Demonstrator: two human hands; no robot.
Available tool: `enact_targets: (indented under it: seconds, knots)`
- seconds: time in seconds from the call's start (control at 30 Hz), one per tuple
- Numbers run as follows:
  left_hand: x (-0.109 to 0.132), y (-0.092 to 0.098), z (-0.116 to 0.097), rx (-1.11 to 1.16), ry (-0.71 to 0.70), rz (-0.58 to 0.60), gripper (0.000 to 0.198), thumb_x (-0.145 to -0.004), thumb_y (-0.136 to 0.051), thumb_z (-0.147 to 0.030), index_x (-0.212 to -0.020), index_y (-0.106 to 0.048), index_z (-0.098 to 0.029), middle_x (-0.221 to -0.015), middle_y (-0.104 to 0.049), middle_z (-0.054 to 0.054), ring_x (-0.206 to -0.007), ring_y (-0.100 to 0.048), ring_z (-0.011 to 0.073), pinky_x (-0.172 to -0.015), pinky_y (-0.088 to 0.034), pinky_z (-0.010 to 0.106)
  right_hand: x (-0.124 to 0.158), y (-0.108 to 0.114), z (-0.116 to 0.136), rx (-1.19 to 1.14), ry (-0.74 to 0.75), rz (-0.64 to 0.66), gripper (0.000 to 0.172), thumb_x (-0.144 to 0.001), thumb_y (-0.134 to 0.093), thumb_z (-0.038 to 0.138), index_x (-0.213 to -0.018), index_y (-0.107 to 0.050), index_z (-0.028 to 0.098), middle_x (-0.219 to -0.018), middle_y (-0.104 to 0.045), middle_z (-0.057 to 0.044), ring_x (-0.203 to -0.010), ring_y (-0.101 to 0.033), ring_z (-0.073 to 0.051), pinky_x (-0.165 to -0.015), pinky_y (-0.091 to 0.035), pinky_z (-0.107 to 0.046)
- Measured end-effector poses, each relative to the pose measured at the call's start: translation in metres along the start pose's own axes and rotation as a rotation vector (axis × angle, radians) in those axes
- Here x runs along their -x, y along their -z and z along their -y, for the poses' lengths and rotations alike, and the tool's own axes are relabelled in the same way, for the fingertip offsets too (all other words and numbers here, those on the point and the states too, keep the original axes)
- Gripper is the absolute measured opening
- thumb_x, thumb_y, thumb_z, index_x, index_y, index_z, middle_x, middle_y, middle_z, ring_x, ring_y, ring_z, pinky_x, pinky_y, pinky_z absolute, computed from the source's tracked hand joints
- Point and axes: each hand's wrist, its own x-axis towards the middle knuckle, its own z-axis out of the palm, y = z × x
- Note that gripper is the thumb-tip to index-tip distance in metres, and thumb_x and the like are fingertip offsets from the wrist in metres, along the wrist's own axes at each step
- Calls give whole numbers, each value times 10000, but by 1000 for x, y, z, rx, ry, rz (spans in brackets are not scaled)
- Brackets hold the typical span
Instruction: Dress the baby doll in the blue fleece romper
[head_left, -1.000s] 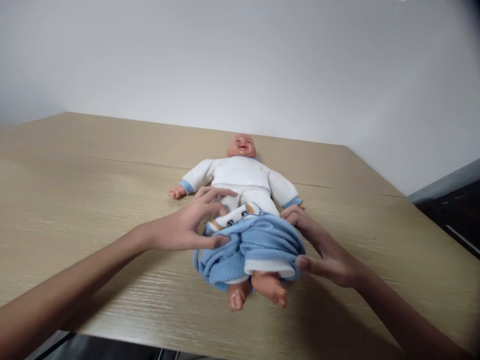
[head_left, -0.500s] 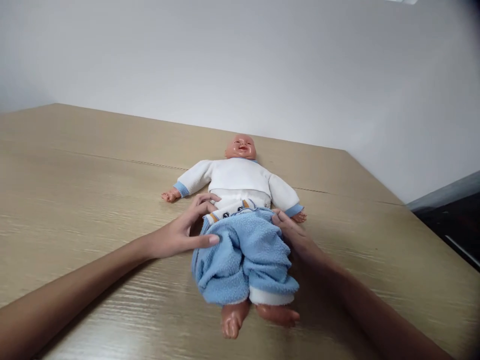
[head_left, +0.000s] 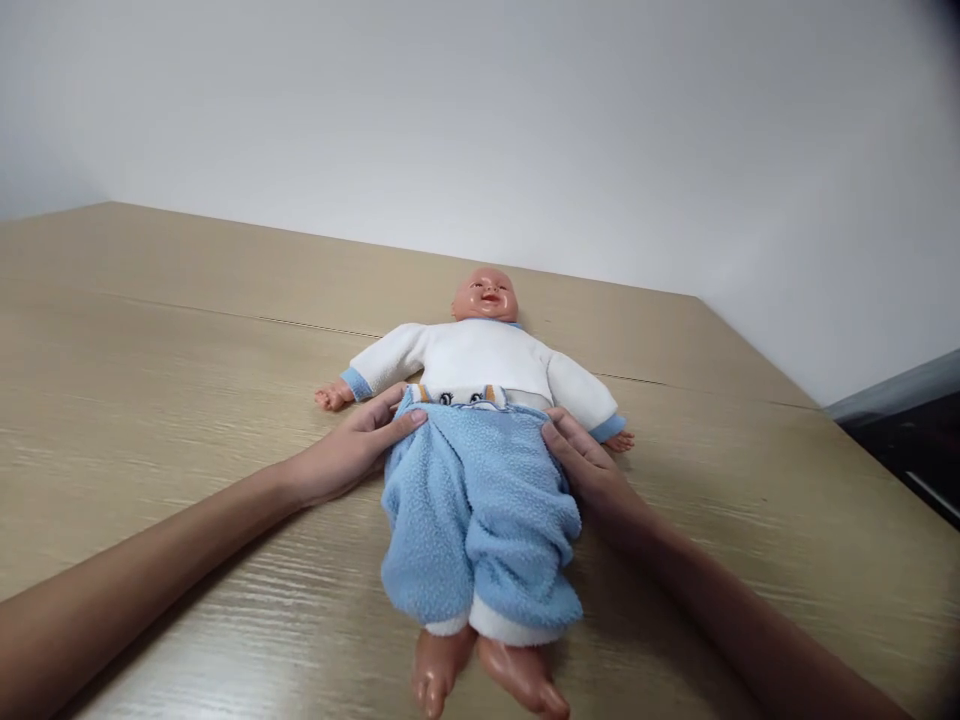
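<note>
The doll (head_left: 486, 355) lies face up on the bench (head_left: 187, 400), blue trousers (head_left: 439, 520) at its waist. The left grip (head_left: 356, 452) grasps their top at one side, the right grip (head_left: 596, 475) at the other.

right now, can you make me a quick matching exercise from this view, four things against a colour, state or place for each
1. shirt
2. pants
3. feet
4. left hand

A. bare, at the bottom of the view
B. white, blue-cuffed
C. at the waist of the pants
D. blue, white-cuffed

Pairs: 1-B, 2-D, 3-A, 4-C
</note>
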Motion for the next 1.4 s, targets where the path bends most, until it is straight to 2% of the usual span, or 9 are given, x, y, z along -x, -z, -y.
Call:
enact_targets:
  seconds: [0.13, 0.3, 0.5, 0.63, 0.8, 1.0, 1.17, 1.3, 1.4]
  knots:
    - [3, 4, -7, 12, 55, 177, 433, -1034, -718, -466, -1415, -672, -264, -1441, -721, 101, -1329, -677, 291, -1198, -477, 450, 2, 2, 1, -74, -57, 15, 337, -848, -919, 526, -1029, -776, 280, -935, -749, 31, -902, -700, -172, -814, -575, -220]
    - [6, 12, -7, 92, 159, 292, 430, -1007, -773, -445, -1370, -720, -221, -1433, -733, 114, -1321, -692, 277, -1202, -480, 435, 9, -1, 1, -103, -130, 125, 379, -954, -810, 483, -1272, -756, 284, -1207, -811, -21, -1131, -747, -247, -986, -599, -329]
    - [6, 12, -2, 198, 216, 213, 445, -925, -863, -486, -1233, -772, -178, -1297, -783, 123, -1131, -748, 214, -1090, -540, 333, 7, 6, -7, -15, -95, 177, 475, -954, -806, 549, -1369, -736, 330, -1323, -795, -25, -1304, -694, -259, -1144, -527, -389]
    - [5, 17, -9, 127, 184, 164, 500, -867, -901, -520, -1209, -784, -175, -1165, -802, 112, -986, -744, 208, -943, -562, 314, 4, 13, -1, 98, -24, 287, 425, -938, -816, 575, -1254, -784, 292, -1152, -811, -34, -1110, -730, -240, -996, -551, -349]
    - [-2, 24, -35, -33, 2, 40, 448, -881, -855, -578, -1116, -809, -199, -1153, -789, 100, -1065, -710, 271, -956, -540, 366, -3, 12, 22, 128, 124, 78, 314, -899, -857, 545, -960, -767, 250, -868, -693, 20, -797, -595, -166, -775, -483, -274]
    - [-29, 19, -60, -387, -103, -67, 489, -926, -761, -663, -1137, -766, -222, -1129, -753, 58, -1085, -677, 276, -932, -526, 374, -42, 6, 27, 100, 235, -102, 352, -820, -896, 572, -909, -726, 278, -861, -661, 48, -849, -582, -171, -837, -483, -274]
    - [-38, 13, -38, -367, -97, -178, 529, -902, -766, -667, -1188, -772, -223, -1316, -759, 100, -1309, -635, 357, -1051, -521, 428, -62, 18, 1, 87, 108, -52, 454, -731, -932, 642, -925, -787, 258, -892, -763, 18, -956, -694, -215, -975, -537, -324]
    - [-35, 14, -19, -280, -32, -240, 552, -879, -793, -665, -1189, -759, -210, -1264, -778, 115, -1266, -668, 370, -1009, -541, 443, -53, 17, -2, 39, 62, 5, 441, -749, -919, 648, -873, -801, 241, -924, -820, -38, -1058, -741, -277, -1033, -559, -377]
    - [-33, 14, -19, -247, -36, -204, 546, -880, -811, -632, -1244, -755, -230, -1344, -756, 107, -1335, -644, 358, -1086, -518, 438, -43, 6, 3, -38, 20, 3, 425, -796, -884, 652, -947, -821, 260, -1022, -850, -53, -1159, -746, -301, -1051, -577, -391]
